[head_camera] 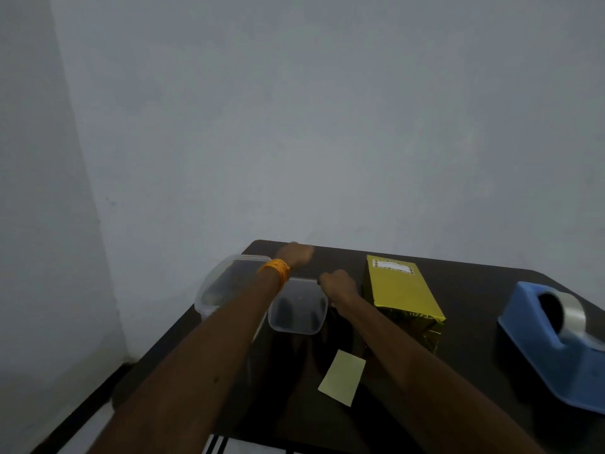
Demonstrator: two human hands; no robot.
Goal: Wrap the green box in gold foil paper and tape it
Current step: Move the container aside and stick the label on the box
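The box wrapped in gold foil (pixel 402 296) lies on the dark table (pixel 465 290), right of centre, with a white label at its far end. My right hand (pixel 337 285) sits just left of the box. Its fingers are curled on the far right corner of a small clear plastic container (pixel 296 317). My left hand (pixel 298 253), with orange bangles at the wrist, reaches toward the table's far edge and is blurred by motion. Its fingers look curled, and I cannot tell whether it holds anything.
A larger clear plastic container (pixel 219 283) sits at the table's left edge, partly under my left forearm. A blue tape dispenser (pixel 553 342) with a grey roll stands at the right. A pale yellow paper slip (pixel 342 376) lies between my forearms. A wall stands close behind.
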